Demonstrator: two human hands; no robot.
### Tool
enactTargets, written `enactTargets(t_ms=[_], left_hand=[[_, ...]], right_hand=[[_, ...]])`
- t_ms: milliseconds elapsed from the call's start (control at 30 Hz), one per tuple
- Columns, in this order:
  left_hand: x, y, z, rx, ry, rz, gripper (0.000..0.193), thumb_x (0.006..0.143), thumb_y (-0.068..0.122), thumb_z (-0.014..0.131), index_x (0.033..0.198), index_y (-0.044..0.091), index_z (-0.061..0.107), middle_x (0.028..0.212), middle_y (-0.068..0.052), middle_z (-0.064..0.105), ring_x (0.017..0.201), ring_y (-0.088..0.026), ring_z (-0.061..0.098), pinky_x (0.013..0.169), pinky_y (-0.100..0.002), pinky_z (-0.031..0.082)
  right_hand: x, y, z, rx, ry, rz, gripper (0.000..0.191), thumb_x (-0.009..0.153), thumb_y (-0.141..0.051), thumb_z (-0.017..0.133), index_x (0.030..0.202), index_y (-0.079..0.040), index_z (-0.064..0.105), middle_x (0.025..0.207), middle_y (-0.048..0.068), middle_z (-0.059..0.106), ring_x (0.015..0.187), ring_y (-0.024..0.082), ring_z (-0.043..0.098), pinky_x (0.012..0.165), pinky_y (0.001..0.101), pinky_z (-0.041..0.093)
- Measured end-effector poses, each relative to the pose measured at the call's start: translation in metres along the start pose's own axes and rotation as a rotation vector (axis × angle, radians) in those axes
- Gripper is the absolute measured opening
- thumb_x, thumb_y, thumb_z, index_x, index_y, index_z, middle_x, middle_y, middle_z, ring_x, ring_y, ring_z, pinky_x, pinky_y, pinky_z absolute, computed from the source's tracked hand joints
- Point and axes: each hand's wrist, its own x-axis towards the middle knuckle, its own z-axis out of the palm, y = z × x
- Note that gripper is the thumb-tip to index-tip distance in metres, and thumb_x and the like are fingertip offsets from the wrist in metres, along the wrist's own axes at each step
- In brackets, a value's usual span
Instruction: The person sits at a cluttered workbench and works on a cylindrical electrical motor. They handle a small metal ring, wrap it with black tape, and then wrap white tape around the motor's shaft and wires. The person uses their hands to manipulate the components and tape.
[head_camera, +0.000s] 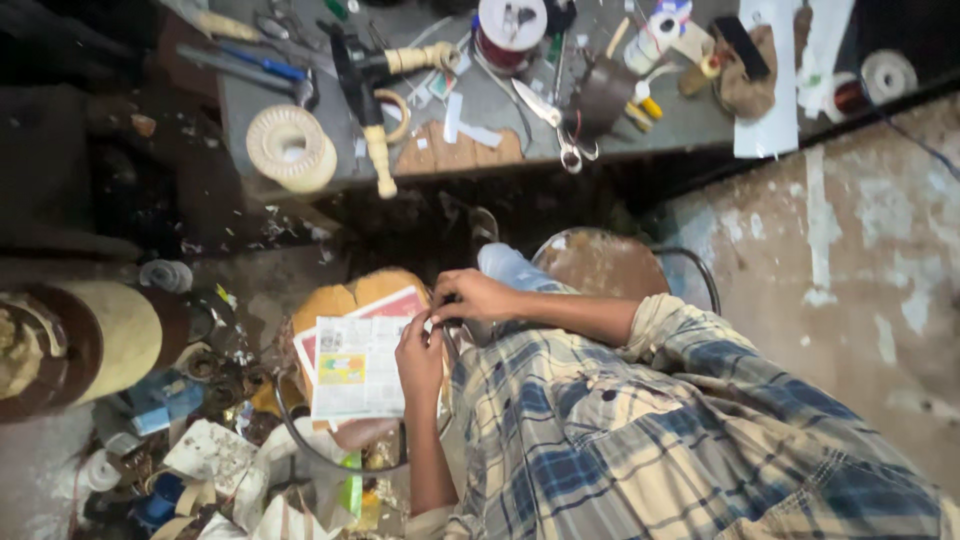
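My left hand (420, 355) lies on the right edge of a printed paper sheet (358, 368), its grip closed on that edge. My right hand (478, 297) meets it just above, fingers pinched together at the sheet's top right corner; what they pinch is too small to tell. The sheet rests on a red-bordered card (385, 305) over a round stool (345, 300). Clutter crowds the floor to the left. A second stool (605, 262) stands close on the right, bare floor beyond. The tabletop (690, 120) edge runs ahead.
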Motion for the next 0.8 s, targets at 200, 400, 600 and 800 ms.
enactTargets(t_ms=[200,400,600,800], left_hand=[[0.097,0.037,0.062,0.011,0.046,-0.153,0.030,0.093,0.008,0.065,0.122,0.004,0.069,0.104,-0.018,0.072,0.088,-0.030,0.070,0.081,-0.040,0.055],[0.204,0.069,0.137,0.030,-0.010,0.104,0.032,0.091,0.002,0.062,0.122,0.005,0.068,0.115,-0.019,0.071,0.104,-0.036,0.069,0.088,-0.042,0.054],[0.241,0.067,0.208,0.056,-0.100,0.149,0.039,0.088,0.000,0.064,0.126,0.008,0.067,0.112,-0.021,0.067,0.103,-0.042,0.066,0.086,-0.047,0.053],[0.237,0.040,0.275,0.015,-0.115,0.228,0.040,0.088,0.001,0.063,0.127,0.011,0.067,0.109,-0.021,0.066,0.100,-0.042,0.067,0.083,-0.048,0.054]], right_hand=[[0.045,0.064,-0.097,0.078,-0.049,0.011,0.024,0.088,-0.029,0.077,0.100,-0.009,0.078,0.095,0.012,0.071,0.095,0.029,0.070,0.084,0.0399,0.055],[0.055,0.151,-0.193,0.024,0.003,-0.001,0.022,0.087,-0.020,0.075,0.105,-0.009,0.078,0.098,0.013,0.068,0.097,0.033,0.067,0.085,0.0427,0.054],[0.022,0.204,-0.235,-0.030,0.135,0.070,0.014,0.092,-0.017,0.073,0.102,-0.008,0.075,0.099,0.012,0.068,0.099,0.031,0.068,0.089,0.0421,0.053],[-0.024,0.240,-0.244,-0.062,0.271,0.001,0.012,0.095,-0.012,0.070,0.106,-0.006,0.072,0.107,0.011,0.069,0.104,0.030,0.068,0.091,0.0393,0.054]])
